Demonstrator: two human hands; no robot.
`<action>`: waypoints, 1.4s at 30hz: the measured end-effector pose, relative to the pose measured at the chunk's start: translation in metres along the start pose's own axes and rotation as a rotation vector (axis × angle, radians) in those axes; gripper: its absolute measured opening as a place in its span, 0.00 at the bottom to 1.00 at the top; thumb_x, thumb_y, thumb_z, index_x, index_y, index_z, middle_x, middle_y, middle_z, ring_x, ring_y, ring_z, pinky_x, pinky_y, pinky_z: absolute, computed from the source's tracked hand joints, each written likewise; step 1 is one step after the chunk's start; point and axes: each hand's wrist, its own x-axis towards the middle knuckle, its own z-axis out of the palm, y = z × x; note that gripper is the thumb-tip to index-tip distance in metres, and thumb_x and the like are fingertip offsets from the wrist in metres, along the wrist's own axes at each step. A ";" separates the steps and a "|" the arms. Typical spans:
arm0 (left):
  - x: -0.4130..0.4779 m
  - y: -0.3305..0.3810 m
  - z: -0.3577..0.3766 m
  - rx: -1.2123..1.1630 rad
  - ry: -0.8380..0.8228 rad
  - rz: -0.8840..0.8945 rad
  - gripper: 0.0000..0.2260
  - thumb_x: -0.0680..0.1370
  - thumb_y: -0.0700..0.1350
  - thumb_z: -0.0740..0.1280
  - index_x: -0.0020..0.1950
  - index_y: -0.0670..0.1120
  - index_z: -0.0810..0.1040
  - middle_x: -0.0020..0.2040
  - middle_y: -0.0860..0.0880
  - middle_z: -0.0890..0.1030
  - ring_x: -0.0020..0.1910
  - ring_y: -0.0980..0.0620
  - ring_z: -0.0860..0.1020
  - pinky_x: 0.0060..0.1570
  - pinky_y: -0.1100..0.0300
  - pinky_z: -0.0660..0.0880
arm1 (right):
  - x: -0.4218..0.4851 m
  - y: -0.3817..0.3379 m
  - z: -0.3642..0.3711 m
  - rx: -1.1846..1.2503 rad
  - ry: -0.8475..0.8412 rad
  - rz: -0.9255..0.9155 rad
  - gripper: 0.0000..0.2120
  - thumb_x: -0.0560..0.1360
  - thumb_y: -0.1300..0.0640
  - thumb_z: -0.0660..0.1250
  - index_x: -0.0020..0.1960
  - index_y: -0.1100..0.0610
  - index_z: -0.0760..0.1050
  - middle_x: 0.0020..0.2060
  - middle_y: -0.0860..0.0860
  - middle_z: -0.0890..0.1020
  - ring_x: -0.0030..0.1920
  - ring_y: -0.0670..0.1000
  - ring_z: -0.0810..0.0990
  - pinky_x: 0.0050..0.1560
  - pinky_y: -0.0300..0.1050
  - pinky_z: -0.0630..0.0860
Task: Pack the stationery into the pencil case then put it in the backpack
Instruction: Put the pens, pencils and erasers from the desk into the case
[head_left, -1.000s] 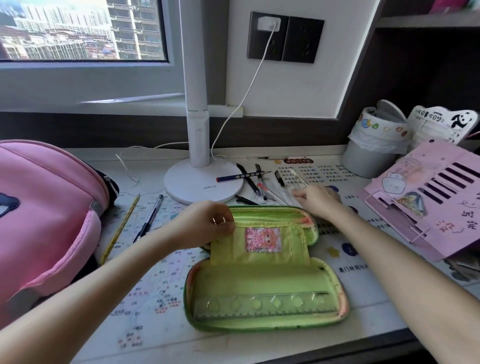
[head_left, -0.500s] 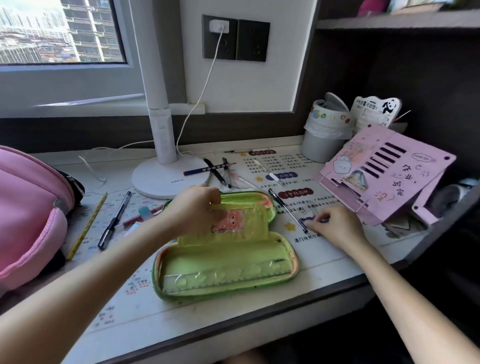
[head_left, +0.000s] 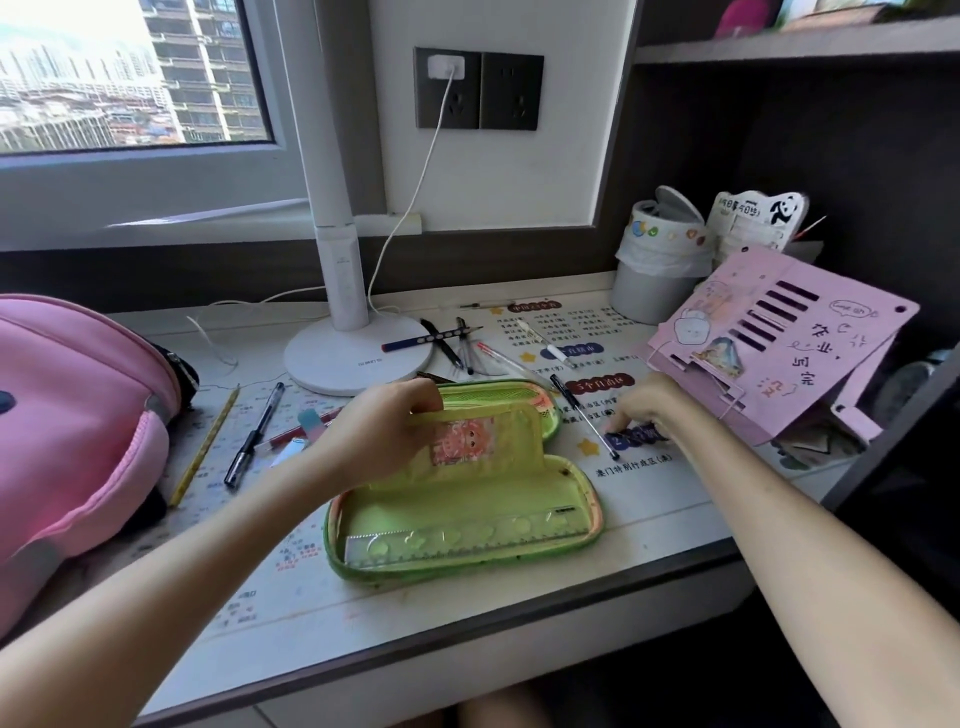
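Observation:
The green pencil case (head_left: 566, 496) lies open in the middle of the desk with a clear ruler (head_left: 467, 538) in its near half. My left hand (head_left: 379, 428) pinches the case's inner mesh flap and holds it upright. My right hand (head_left: 647, 410) is on the desk mat just right of the case, fingertips down beside a black-capped pen (head_left: 582, 413); I see nothing gripped in it. Several pens (head_left: 462, 345) lie by the lamp base. A black pen (head_left: 254, 434), a yellow pencil (head_left: 205, 447) and a red pen (head_left: 296, 431) lie left of the case. The pink backpack (head_left: 67, 415) stands at far left.
A white desk lamp (head_left: 358, 358) stands behind the case, its cable running to the wall socket. A pink book stand (head_left: 779, 338) and a small lined bin (head_left: 660, 280) fill the right back corner. The desk's front edge (head_left: 467, 639) runs close below the case.
My right hand left the pens near the lamp and came down on the mat right of the case, beside the single pen. My left hand kept hold of the flap.

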 end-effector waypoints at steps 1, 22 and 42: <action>-0.002 -0.002 0.001 -0.003 0.014 -0.008 0.03 0.74 0.44 0.68 0.44 0.48 0.74 0.41 0.50 0.79 0.40 0.48 0.77 0.41 0.53 0.76 | -0.002 0.000 -0.003 -0.025 -0.018 0.004 0.25 0.65 0.63 0.76 0.58 0.69 0.74 0.60 0.61 0.78 0.58 0.59 0.77 0.53 0.48 0.73; -0.009 -0.012 0.006 -0.260 0.041 -0.137 0.01 0.75 0.47 0.68 0.44 0.52 0.76 0.42 0.54 0.79 0.42 0.53 0.77 0.40 0.58 0.75 | -0.131 -0.002 0.022 0.095 -0.330 -0.847 0.27 0.69 0.62 0.73 0.64 0.42 0.72 0.38 0.50 0.84 0.37 0.43 0.79 0.43 0.36 0.78; 0.032 -0.028 -0.034 -0.451 -0.598 -0.081 0.22 0.72 0.57 0.67 0.25 0.48 0.63 0.24 0.53 0.60 0.23 0.55 0.57 0.24 0.69 0.57 | 0.023 -0.115 0.058 -0.303 0.036 -0.587 0.11 0.71 0.53 0.71 0.42 0.62 0.82 0.45 0.56 0.84 0.48 0.54 0.82 0.44 0.48 0.79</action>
